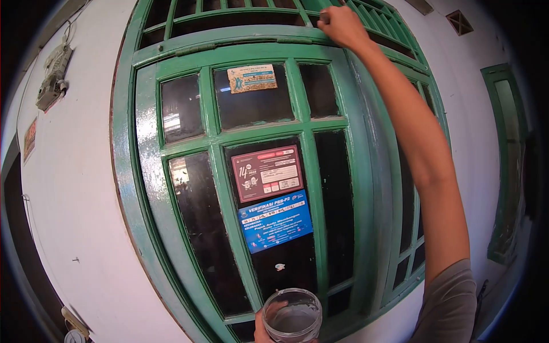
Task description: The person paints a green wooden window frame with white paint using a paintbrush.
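My left hand [262,328] is closed round a clear jar [293,313] at the bottom of the view. Greyish-green liquid, like paint, lies in the jar, and its mouth faces up. Stretched high, my right hand [343,27] is at the upper frame of the green window [216,134], near the slatted vent [380,28]. Its fingers are curled closed. A thin dark tip shows above them, but I cannot make out what it belongs to. Fresh-looking gloss shows on the window's left frame [147,126].
Stickers in maroon [267,173], blue [275,222] and worn beige [252,78] are on the dark glass. An electric meter [54,77] hangs on the white wall [74,171] at left. Another green frame [506,160] stands at right. A pale container [74,336] is at lower left.
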Demonstrator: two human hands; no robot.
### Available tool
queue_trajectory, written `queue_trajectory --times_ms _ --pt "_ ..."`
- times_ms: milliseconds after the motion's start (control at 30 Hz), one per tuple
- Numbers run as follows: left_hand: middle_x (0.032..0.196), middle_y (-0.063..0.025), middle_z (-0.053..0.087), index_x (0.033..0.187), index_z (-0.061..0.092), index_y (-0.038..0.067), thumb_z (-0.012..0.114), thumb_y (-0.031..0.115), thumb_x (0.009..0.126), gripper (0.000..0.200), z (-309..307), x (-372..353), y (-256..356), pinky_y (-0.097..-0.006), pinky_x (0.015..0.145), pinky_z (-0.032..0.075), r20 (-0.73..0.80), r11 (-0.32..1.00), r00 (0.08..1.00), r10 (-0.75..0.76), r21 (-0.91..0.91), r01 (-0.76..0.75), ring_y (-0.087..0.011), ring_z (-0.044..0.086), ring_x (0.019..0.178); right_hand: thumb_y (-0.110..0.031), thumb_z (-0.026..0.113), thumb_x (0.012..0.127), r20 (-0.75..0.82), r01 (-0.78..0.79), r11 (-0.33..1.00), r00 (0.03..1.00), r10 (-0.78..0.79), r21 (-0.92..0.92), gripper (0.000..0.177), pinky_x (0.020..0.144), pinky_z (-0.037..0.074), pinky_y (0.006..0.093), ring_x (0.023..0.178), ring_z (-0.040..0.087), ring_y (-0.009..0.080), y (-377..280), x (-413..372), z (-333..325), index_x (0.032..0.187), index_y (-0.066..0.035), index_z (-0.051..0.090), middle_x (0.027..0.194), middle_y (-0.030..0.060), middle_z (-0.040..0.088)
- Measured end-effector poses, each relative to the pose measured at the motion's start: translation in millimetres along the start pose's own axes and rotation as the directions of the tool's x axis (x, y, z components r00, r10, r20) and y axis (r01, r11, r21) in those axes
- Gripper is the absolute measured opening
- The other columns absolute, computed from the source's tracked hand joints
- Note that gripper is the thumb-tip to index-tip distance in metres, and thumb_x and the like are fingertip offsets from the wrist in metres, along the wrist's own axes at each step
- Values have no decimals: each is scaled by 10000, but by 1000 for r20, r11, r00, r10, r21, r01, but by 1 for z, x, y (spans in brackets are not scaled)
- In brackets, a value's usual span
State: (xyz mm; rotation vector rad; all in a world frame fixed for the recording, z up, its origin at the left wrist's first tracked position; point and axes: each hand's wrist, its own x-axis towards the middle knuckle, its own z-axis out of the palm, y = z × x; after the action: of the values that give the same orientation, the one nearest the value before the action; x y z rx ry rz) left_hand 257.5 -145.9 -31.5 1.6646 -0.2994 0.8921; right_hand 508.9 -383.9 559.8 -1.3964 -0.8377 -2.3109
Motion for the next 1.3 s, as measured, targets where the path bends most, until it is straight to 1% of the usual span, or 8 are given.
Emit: queue_trajectory --times_ms 100,367,500,700,900,1133,1167,1300 --pt "1477 -178 489 1514 331 7 1034 375 530 1264 10 0 6 -492 1111 453 -14 1000 1000 -8 -18 7 -339 532 1343 -169 723 827 19 -149 967 989 148 204 202 626 548 442 633 687 337 -26 7 -14 792 30 720 759 220 708" --pt "1484 -186 488 1521 322 3 1041 345 510 1286 21 -1 -6 -483 1117 448 7 999 999 50 3 -50 -345 526 1350 -196 783 887 218 -451 453 851 477 769 245 504 516 315 527 644 176 -38 23 -48 763 -6 691 647 89 685" --pt "1485 -189 481 1512 329 -1 1037 372 520 1275 27 0 6 -481 1114 448 -16 999 999 42 23 -42 -342 531 1342 -189 797 855 210 -381 554 914 348 740 220 530 589 262 596 713 128 -12 8 -28 866 17 720 755 90 742" --pt "1484 -192 476 1507 336 -8 1028 389 544 1251 25 -6 7 -485 1094 461 -49 999 999 -2 -49 -1 -338 543 1326 -222 813 822 204 -542 585 814 544 602 260 522 594 294 572 706 140 30 -10 -25 851 -25 645 779 85 741" --pt "1474 -196 487 1499 357 -6 1026 383 551 1224 15 -14 6 -489 1089 468 -86 1000 996 -16 -5 16 -339 552 1317 -286 710 858 -10 -342 938 939 343 60 310 902 566 476 965 713 397 24 -3 -42 1064 -59 754 954 170 760" --pt "1461 -190 501 1501 359 -3 1032 324 530 1226 21 -13 10 -478 1087 475 -97 997 995 -29 61 35 -328 556 1316 -256 701 864 107 -221 957 973 204 186 279 886 558 503 920 710 402 -29 -5 -22 1095 -114 768 930 166 755" --pt "1459 -189 503 1502 359 -3 1032 316 528 1226 21 -13 8 -476 1087 475 -83 994 996 -22 102 30 -326 557 1315 -261 718 865 -35 -136 961 988 149 239 213 692 554 417 648 684 304 -31 -4 -18 885 -53 756 736 116 724" --pt "1447 -188 511 1494 366 0 1034 309 523 1218 28 -11 13 -471 1087 474 -80 996 996 -46 72 52 -323 560 1308 -196 780 896 -84 -118 814 976 200 569 248 480 522 302 510 653 163 -32 19 -12 804 28 723 649 94 702"
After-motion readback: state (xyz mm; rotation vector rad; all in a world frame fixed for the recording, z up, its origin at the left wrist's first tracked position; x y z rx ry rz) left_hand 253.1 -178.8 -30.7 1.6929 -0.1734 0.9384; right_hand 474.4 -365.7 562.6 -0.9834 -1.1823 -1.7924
